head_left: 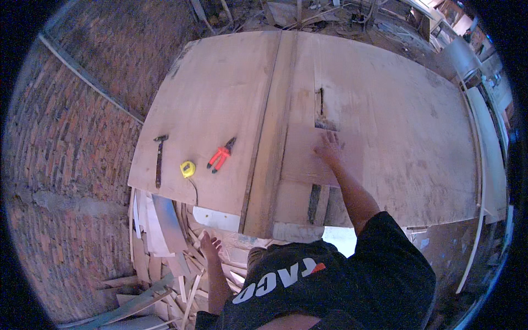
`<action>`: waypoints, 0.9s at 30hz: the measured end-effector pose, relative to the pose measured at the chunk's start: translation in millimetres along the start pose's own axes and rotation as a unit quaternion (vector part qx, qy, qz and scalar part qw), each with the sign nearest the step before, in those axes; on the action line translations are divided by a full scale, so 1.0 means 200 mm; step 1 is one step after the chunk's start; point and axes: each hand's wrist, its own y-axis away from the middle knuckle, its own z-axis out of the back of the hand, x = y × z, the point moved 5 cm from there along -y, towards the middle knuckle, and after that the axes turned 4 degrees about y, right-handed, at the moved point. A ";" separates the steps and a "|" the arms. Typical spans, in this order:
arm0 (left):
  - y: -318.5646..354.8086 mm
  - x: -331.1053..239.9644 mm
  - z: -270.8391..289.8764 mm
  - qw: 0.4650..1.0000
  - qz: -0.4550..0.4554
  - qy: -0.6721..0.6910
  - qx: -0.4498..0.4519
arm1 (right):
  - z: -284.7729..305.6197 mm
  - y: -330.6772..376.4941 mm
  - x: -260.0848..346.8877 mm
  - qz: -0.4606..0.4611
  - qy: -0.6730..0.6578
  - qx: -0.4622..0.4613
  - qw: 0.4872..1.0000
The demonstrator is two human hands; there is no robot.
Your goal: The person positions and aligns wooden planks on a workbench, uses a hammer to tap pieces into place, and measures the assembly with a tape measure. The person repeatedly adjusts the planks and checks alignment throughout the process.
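My right hand point(330, 147) lies with its fingers spread on a flat wooden panel point(308, 165) on the large plywood worktable point(407, 115). Just beyond the fingertips is a dark patch point(326, 122), with a thin dark rod-like piece point(322, 102) above it. My left hand point(210, 246) hangs past the near edge of the table, its fingers apart and nothing seen in them. On the left half of the table lie a hammer point(159, 160), a yellow tape measure point(187, 169) and red-handled pliers point(221, 156).
A raised wooden beam point(272, 132) runs across the table from near to far. Wood offcuts point(184, 275) pile up below the near left edge. The brick wall point(66, 165) stands at the left. Scrap lies beyond the far edge, and a long pale strip point(477, 181) leans at the right.
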 end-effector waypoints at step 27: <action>-0.85 -0.45 -0.33 0.967 0.067 -0.156 0.188 | 0.09 1.95 0.26 -0.587 -0.217 -0.029 0.780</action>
